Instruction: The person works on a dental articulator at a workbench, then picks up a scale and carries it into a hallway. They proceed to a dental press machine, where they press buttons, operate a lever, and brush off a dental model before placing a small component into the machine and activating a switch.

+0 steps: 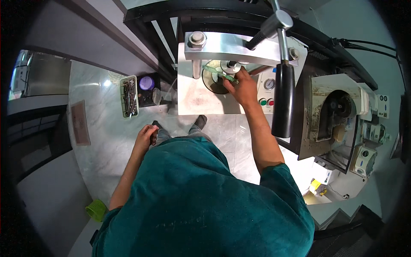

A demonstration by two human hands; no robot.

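My right hand [242, 88] reaches forward and grips a flat green-tinted glass strip [217, 71]. The strip lies tilted across the round dark base [212, 81] of a metal press, under its silver crossbar [231, 46]. A long lever with a black handle [282, 100] hangs down just right of my right forearm. My left hand [145, 136] hangs at my side by my thigh, fingers curled loosely, and I cannot make out anything in it. My teal shirt fills the lower middle of the view.
A green tray of metal bits [129, 96] and a small dark box with a purple dial [147, 85] sit on the floor to the left. A grimy machine [334, 113] stands to the right. A green cup [96, 209] lies lower left. Red and green buttons [266, 102] sit beside my wrist.
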